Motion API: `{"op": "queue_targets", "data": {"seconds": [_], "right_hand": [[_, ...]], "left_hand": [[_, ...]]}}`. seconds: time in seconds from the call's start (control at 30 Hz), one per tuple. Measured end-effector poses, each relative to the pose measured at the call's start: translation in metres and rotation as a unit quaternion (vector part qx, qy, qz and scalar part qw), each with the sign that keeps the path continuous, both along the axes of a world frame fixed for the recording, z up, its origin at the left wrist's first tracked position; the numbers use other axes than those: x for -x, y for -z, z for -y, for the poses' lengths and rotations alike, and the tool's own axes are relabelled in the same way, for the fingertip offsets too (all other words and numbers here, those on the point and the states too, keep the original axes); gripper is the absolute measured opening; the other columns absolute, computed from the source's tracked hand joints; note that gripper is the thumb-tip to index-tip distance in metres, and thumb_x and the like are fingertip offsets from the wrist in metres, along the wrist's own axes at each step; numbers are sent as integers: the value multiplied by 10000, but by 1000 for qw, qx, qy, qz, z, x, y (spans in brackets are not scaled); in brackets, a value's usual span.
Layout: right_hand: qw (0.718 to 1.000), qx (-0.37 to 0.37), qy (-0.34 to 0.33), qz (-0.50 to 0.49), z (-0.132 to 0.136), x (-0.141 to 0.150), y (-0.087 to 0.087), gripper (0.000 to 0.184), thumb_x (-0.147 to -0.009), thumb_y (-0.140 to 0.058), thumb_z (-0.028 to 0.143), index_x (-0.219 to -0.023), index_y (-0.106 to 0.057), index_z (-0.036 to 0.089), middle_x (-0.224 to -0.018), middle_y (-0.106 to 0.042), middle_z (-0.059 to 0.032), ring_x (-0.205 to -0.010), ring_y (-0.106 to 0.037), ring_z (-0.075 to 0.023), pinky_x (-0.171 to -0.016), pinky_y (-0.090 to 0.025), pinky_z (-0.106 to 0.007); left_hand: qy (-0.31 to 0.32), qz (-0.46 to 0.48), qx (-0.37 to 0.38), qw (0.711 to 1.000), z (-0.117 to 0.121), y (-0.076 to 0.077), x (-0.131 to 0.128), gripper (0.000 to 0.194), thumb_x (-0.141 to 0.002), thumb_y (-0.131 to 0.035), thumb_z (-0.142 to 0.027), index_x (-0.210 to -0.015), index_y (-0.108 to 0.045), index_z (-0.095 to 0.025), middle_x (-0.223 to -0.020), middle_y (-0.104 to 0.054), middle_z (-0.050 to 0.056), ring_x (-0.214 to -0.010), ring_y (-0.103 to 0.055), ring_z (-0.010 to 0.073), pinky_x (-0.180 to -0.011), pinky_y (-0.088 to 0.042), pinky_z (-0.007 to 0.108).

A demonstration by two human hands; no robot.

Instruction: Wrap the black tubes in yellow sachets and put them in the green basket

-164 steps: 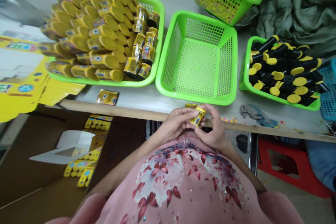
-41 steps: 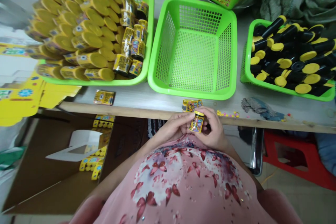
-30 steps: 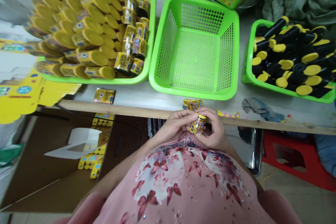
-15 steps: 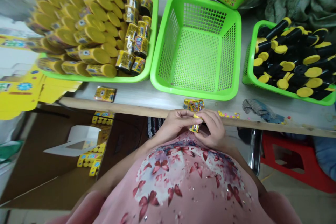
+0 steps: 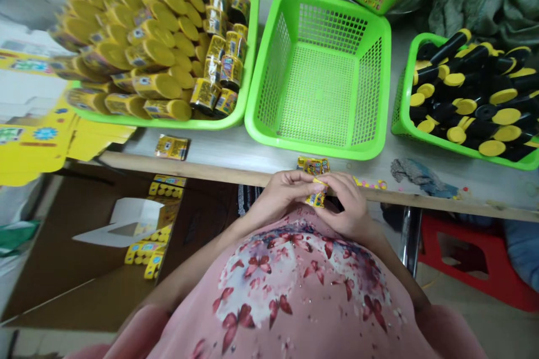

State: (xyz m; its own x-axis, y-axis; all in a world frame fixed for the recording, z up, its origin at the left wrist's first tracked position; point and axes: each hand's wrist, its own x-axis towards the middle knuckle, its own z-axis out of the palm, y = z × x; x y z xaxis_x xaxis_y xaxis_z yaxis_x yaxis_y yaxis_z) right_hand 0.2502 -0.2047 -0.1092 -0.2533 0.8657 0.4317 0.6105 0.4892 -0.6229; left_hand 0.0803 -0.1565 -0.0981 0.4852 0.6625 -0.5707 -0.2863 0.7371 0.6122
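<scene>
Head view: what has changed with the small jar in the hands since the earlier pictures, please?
The fingers of the left hand have moved across the yellow cap of the small jar, so the jar is now mostly hidden. The right hand still holds it. The green baskets stayed as they were.

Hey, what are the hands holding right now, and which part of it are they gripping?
The left hand and right hand hold a small labelled jar at its upper end, fingers closed around the yellow cap; the jar's lower end shows below them.
</scene>
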Motion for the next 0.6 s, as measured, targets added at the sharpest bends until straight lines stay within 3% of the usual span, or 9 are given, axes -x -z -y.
{"op": "queue_targets", "data": {"seconds": [0.13, 0.23, 0.3, 0.37, 0.43, 0.53, 0.6], "right_hand": [[998, -22, -25, 56, -3, 0, 1, 534, -858, -597, 128, -1369, -461, 201, -1090, -683, -127, -1026, -650, -291, -879, -570, -491], [997, -41, -20, 70, -7, 1, 5, 558, -867, -590, 129, -1400, -444, 206, -1113, -680, -133, -1036, -652, -296, -882, -573, -502], [998, -48, 6, 36, -9, 3, 7, 554, -864, -623, 130, -1386, -467, 227, -1135, -685, -126, -1057, -655, -287, -903, -574, -498], [998, -43, 43, -19, -10, 8, 8, 538, -856, -659, 127, -1356, -499, 240, -1151, -690, -119, -1078, -657, -272, -926, -574, -485], [995, -31, 69, -67, -9, 12, 10, 528, -858, -682, 135, -1344, -516, 254, -1167, -691, -110, -1094, -659, -258, -945, -575, -472], [993, -14, 71, -97, -6, 13, 9, 558, -856, -722, 171, -1365, -518, 277, -1199, -686, -99, -1126, -656, -252, -983, -567, -468], [992, 25, 51, -108, -4, 8, 5, 647, -836, -766, 223, -1414, -483, 290, -1271, -663, -98, -1192, -633, -262, -1042, -538, -487]], "left_hand": [[21, -113, -72, 991, -7, 0, -2, 271, -553, -924, -245, -746, -761, -148, -689, -723, 12, -622, -610, 129, -632, -465, 255], [28, -215, -176, 960, -11, -2, -5, 242, -578, -907, -242, -729, -740, -152, -679, -699, 6, -636, -585, 137, -618, -443, 258], [15, -214, -213, 953, -12, -5, -5, 243, -615, -890, -254, -783, -742, -159, -739, -711, 9, -688, -599, 143, -662, -461, 260], [18, -133, -194, 972, -12, -7, -3, 298, -646, -878, -265, -898, -753, -168, -866, -741, 24, -786, -641, 153, -754, -497, 270], [34, -30, -128, 991, -10, -7, 0, 346, -678, -866, -295, -983, -757, -174, -941, -750, 35, -829, -668, 154, -804, -523, 283], [42, 50, -34, 997, -7, -3, 6, 322, -702, -863, -315, -971, -771, -163, -858, -743, 25, -728, -672, 125, -756, -549, 268], [21, 63, -13, 998, -6, -1, 7, 318, -675, -886, -264, -955, -775, -164, -824, -737, 7, -684, -669, 108, -726, -553, 247]]}}
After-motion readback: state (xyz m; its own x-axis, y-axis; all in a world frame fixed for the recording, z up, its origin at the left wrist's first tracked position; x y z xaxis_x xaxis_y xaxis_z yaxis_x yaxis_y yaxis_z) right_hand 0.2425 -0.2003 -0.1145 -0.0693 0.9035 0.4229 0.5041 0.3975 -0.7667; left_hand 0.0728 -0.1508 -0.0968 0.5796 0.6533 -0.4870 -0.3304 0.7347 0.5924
